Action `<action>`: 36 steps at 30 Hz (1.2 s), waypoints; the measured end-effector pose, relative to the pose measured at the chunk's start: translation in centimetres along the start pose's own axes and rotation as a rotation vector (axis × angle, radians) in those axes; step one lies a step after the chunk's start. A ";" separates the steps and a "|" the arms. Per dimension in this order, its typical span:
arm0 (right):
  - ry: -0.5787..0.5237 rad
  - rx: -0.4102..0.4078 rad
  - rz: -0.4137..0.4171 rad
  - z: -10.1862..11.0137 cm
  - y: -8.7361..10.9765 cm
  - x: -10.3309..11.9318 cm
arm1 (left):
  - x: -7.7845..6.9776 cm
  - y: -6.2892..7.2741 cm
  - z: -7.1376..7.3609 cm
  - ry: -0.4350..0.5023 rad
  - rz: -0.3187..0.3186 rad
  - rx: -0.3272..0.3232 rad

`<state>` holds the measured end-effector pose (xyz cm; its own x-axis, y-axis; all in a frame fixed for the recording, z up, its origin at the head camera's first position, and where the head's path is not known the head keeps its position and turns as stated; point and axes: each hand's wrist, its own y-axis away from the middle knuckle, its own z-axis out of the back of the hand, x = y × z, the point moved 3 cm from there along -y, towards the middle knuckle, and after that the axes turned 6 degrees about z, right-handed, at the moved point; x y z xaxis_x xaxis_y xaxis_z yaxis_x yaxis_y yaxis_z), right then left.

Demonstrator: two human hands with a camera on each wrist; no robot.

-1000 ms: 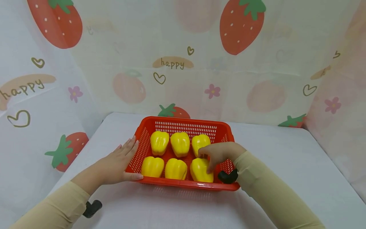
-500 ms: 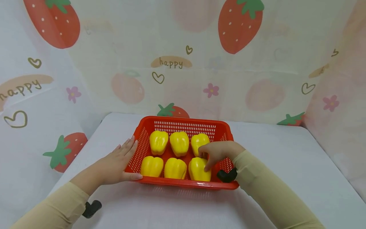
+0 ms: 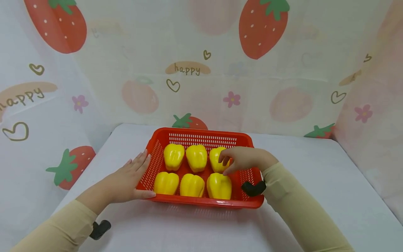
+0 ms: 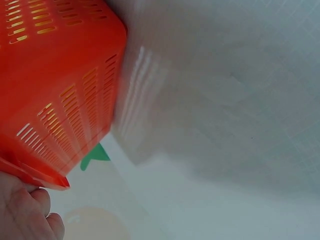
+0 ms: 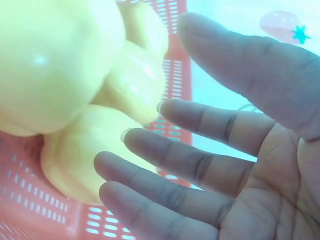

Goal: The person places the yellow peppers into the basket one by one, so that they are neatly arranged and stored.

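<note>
Yellow bell peppers sit in a red plastic basket (image 3: pixel 201 200), in two rows of three. My left hand (image 3: pixel 127 180) rests along the basket's left side, fingers straight, its thumb on the front rim near the corner. In the left wrist view, fingertips (image 4: pixel 42 200) show right at the rim. Nothing is in my right hand (image 3: pixel 245 159), which hovers over the basket's right end with fingers spread and loosely bent. Just below its thumb is the front right pepper (image 3: pixel 219 188); the back right pepper (image 3: pixel 215 161) is partly hidden behind its fingers.
The basket stands on a white-covered table (image 3: pixel 308 182). A curtain (image 3: pixel 201 98) printed with strawberries and hearts hangs behind and at both sides. Inside the basket, a strip of slotted floor separates the pepper rows. A black wrist strap piece (image 3: pixel 253 189) overlaps the basket's right end.
My right hand has let go of the front right pepper and lifted up and back, away from it. That pepper has shifted slightly left. My left hand keeps its place on the basket.
</note>
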<state>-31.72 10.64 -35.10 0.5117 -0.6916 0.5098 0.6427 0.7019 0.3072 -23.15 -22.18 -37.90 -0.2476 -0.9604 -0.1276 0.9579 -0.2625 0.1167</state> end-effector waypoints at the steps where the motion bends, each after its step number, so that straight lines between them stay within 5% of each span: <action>1: 0.000 -0.007 0.006 0.2 0.1 0.0 | 0.0 0.0 0.0 -0.003 0.000 -0.002; 8: -0.052 -0.063 0.038 1.8 1.3 0.0 | 0.2 -0.2 -0.2 0.007 0.001 0.009; 23: -0.193 -0.327 0.103 5.1 6.8 -2.5 | 0.3 -0.9 0.0 -0.013 0.036 0.082; 36: 0.045 -0.615 0.013 5.1 12.0 -6.5 | 1.4 -0.3 2.6 -0.094 0.047 -0.023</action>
<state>-30.27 24.42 -30.64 0.5367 -0.6997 0.4715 0.8405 0.4926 -0.2256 -24.20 -23.69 -35.60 -0.2136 -0.9765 -0.0292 0.9716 -0.2154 0.0977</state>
